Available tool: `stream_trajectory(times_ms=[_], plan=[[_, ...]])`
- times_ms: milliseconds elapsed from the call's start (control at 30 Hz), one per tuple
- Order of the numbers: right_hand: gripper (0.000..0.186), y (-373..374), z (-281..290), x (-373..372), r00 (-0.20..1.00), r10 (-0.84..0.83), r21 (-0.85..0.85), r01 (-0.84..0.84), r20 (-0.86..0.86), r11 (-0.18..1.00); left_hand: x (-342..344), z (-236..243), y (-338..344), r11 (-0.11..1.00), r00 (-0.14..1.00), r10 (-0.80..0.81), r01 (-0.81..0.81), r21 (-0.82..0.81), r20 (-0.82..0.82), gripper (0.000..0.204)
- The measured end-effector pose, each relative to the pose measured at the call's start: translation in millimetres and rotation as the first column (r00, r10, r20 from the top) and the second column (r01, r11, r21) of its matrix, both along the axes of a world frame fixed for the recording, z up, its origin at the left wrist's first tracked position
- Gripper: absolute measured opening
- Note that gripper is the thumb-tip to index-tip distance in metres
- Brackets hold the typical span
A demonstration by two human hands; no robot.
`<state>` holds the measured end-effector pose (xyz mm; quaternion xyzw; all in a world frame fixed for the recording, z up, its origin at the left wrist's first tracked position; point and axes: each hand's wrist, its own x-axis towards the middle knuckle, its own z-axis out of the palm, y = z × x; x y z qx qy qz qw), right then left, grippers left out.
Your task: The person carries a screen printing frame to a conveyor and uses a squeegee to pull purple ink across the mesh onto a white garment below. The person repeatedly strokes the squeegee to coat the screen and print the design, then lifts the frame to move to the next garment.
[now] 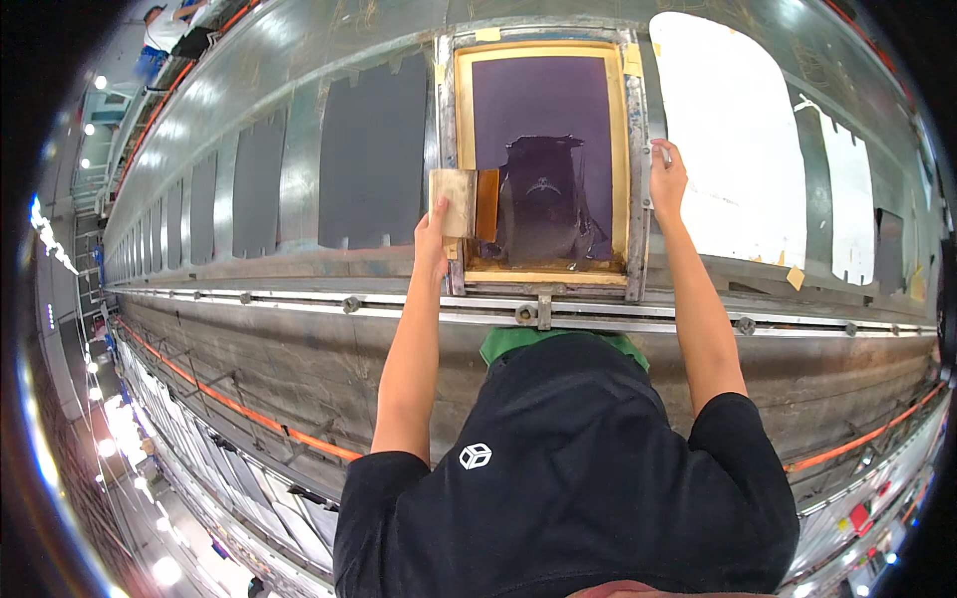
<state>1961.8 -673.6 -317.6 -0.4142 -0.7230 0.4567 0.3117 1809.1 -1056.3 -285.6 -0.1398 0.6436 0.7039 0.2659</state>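
In front of me a screen printing frame (635,229) lies flat on the long table, its purple mesh (538,95) bordered in yellow. Dark, wet-looking ink (543,204) covers the middle and lower part of the mesh. My left hand (433,234) is closed on the pale handle of a squeegee (455,189), held over the frame's left side. Its amber blade points right, toward the ink. On the other side, my right hand (668,177) has its fingers curled at the frame's right edge, gripping it.
Dark grey fabric panels (374,149) lie in a row to the left. White panels (733,140) lie to the right, with a dark piece beyond. A metal rail (399,307) with clamps runs along the table's near edge. Another person (169,35) is at the far left.
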Motion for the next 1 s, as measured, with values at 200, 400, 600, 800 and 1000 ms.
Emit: stream_trajectory(times_ms=[200,400,600,800,1000], plan=[[0.023,8,-6,2,0.992,0.024,-0.082,-0.014,0.127,0.997,38,12,-11,0.988,0.963,-0.148,0.133,-0.080,-0.226,0.046],[0.023,30,-40,5,0.993,0.011,0.014,-0.013,0.117,1.000,100,30,28,0.533,0.601,-0.705,0.099,-0.840,-0.377,0.031],[0.019,23,-36,11,0.989,0.021,-0.058,-0.013,0.147,0.998,149,-1,43,0.552,0.285,-0.811,0.083,-0.830,-0.511,0.050],[0.019,14,-16,9,0.990,0.035,-0.136,-0.016,0.136,0.991,134,6,86,0.374,-0.084,-0.913,0.224,-0.900,-0.400,0.051],[0.022,28,-50,8,0.999,-0.040,0.149,0.044,-0.031,0.988,106,25,48,0.156,-0.095,-0.976,0.329,-0.931,-0.197,0.061]])
